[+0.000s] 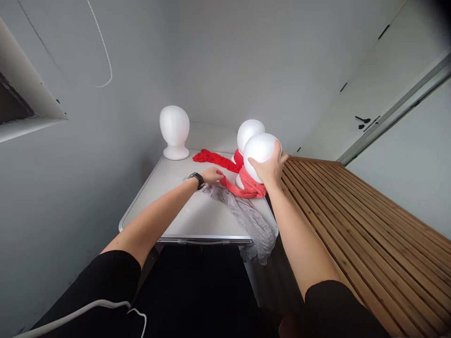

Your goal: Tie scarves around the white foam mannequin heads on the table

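Note:
My right hand (270, 168) grips the top of a white mannequin head (259, 148), thumb in front and fingers round its far side. A coral scarf (252, 184) is wrapped about that head's neck. Its loose end stretches left to my left hand (211, 175), whose fingers are pinched on it. A black watch is on the left wrist. Close behind stands a second white mannequin head (249, 130) with a red scarf (216, 159) round its neck, one end lying on the table. A grey scarf (243, 211) runs beneath my left hand and hangs over the front edge.
A bare white mannequin head (174, 129) stands at the table's back left corner. The white table (155, 206) has a metal rim. A slatted wooden bench (352, 211) lies to the right, near a white door (352, 94). Grey walls close in behind and left.

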`<state>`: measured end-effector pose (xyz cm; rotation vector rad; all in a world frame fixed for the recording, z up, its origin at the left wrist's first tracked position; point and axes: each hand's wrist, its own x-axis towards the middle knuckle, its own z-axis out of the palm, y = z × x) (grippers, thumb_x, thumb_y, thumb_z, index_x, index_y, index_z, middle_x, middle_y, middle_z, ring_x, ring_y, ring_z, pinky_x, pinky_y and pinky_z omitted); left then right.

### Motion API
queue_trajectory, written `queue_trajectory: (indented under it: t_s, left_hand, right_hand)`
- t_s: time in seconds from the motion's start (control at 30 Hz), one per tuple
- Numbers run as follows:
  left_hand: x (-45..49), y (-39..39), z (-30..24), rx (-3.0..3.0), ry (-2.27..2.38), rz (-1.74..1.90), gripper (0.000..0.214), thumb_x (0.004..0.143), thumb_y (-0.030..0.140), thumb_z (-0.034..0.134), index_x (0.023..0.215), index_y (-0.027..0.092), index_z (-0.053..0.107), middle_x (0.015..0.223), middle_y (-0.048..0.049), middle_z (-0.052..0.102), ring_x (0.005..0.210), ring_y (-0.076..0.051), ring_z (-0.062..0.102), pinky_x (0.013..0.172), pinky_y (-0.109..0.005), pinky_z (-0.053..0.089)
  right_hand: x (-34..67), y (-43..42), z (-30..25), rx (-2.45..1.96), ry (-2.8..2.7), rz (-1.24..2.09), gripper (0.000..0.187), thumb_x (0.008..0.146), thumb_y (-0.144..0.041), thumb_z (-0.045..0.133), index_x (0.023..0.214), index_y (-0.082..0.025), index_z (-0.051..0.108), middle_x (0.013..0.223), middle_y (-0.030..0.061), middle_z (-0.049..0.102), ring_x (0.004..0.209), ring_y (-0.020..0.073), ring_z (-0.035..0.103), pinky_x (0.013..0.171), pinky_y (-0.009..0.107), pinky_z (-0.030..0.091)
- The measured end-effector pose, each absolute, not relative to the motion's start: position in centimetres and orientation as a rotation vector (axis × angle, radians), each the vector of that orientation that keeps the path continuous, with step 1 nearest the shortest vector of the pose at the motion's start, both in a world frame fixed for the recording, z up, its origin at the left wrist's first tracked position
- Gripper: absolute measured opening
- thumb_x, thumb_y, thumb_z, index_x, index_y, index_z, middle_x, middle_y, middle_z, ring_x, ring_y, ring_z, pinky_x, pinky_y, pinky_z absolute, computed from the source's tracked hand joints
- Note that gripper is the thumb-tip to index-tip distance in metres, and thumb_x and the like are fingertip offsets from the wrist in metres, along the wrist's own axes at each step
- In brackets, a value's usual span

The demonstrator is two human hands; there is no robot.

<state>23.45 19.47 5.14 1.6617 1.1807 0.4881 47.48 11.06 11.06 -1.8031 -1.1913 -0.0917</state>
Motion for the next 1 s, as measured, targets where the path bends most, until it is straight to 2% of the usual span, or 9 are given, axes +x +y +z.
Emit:
queue_trajectory:
  t_s: [0.07,0.13,0.27,0.37,0.47,0.57,0.67,0.8,1.0]
  left_hand:
    - [21.8,20.3,4.5,1.680,1.200,0.486,0.043,0.078,0.027,0.080,0.120,0.020,0.074,0.095,-0.0050,0.073,0.077,-0.017,0.065,0.064,-0.026,0.047]
    - [20.1,20.9,4.1,1.693,1.231,0.496,0.052,0.078,0.026,0.080,0.129,0.020,0.072,0.102,-0.0066,0.075,0.080,-0.018,0.067,0.067,-0.026,0.049]
    - [17.5,21.1,3.7,1.710,1.292,0.532,0.035,0.084,0.031,0.076,0.115,0.016,0.077,0.087,-0.0066,0.073,0.074,-0.019,0.066,0.064,-0.028,0.049]
    - [16.4,20.2,3.6,1.739,1.323,0.596,0.026,0.085,0.032,0.077,0.107,0.018,0.080,0.081,-0.0048,0.073,0.072,-0.019,0.066,0.066,-0.028,0.050]
    - [15.4,19.4,3.4,1.771,1.397,0.694,0.022,0.089,0.031,0.073,0.104,0.018,0.080,0.084,-0.0053,0.075,0.075,-0.019,0.067,0.072,-0.028,0.052]
    - [13.5,20.1,3.3,1.759,1.577,0.839,0.024,0.091,0.029,0.070,0.110,0.016,0.077,0.098,-0.0088,0.077,0.089,-0.023,0.070,0.082,-0.031,0.052]
    - [10.4,22.2,3.3,1.679,1.828,0.985,0.040,0.092,0.030,0.072,0.126,0.012,0.066,0.120,-0.0158,0.074,0.109,-0.029,0.069,0.096,-0.038,0.051]
    - [6.4,26.1,3.3,1.597,2.035,1.070,0.057,0.089,0.035,0.078,0.135,0.009,0.056,0.136,-0.0216,0.065,0.135,-0.034,0.056,0.116,-0.046,0.042]
    - [4.8,31.9,2.4,1.504,2.083,1.089,0.098,0.066,0.039,0.097,0.143,0.005,0.047,0.154,-0.0298,0.050,0.151,-0.044,0.040,0.123,-0.054,0.035]
  right_hand:
    - [47.4,11.1,10.9,-1.796,-1.182,-0.098,0.117,0.066,-0.048,0.089,0.163,-0.039,0.023,0.154,0.0152,0.029,0.130,0.0398,0.052,0.108,0.060,0.049]
    - [47.4,11.3,11.0,-1.785,-1.162,-0.101,0.115,0.066,-0.049,0.089,0.161,-0.038,0.025,0.152,0.0154,0.030,0.128,0.0389,0.053,0.108,0.059,0.050]
    - [46.9,12.1,11.3,-1.769,-1.154,-0.099,0.114,0.065,-0.049,0.090,0.161,-0.033,0.030,0.150,0.0173,0.031,0.126,0.0378,0.054,0.105,0.057,0.051]
    - [46.4,12.4,11.2,-1.790,-1.169,-0.106,0.114,0.066,-0.049,0.089,0.162,-0.034,0.028,0.153,0.0175,0.030,0.129,0.0389,0.052,0.105,0.058,0.051]
    - [46.4,12.1,10.6,-1.779,-1.174,-0.100,0.116,0.069,-0.052,0.088,0.164,-0.035,0.023,0.159,0.0191,0.028,0.135,0.0413,0.050,0.107,0.060,0.050]
    - [46.3,10.3,9.4,-1.676,-1.207,-0.183,0.110,0.079,-0.059,0.080,0.164,-0.028,0.018,0.166,0.0235,0.021,0.149,0.0434,0.038,0.114,0.063,0.045]
    - [45.1,6.7,7.6,-1.508,-1.320,-0.351,0.088,0.093,-0.059,0.066,0.160,-0.021,0.024,0.166,0.0247,0.023,0.158,0.0401,0.028,0.122,0.064,0.038]
    - [42.3,0.4,4.0,-1.341,-1.615,-0.335,0.059,0.100,-0.044,0.059,0.150,-0.020,0.040,0.157,0.0220,0.041,0.153,0.0359,0.042,0.122,0.061,0.043]
    - [40.9,-4.4,-2.3,-1.589,-1.612,-0.099,0.049,0.103,-0.044,0.058,0.146,-0.022,0.048,0.150,0.0195,0.053,0.149,0.0407,0.048,0.115,0.067,0.050]
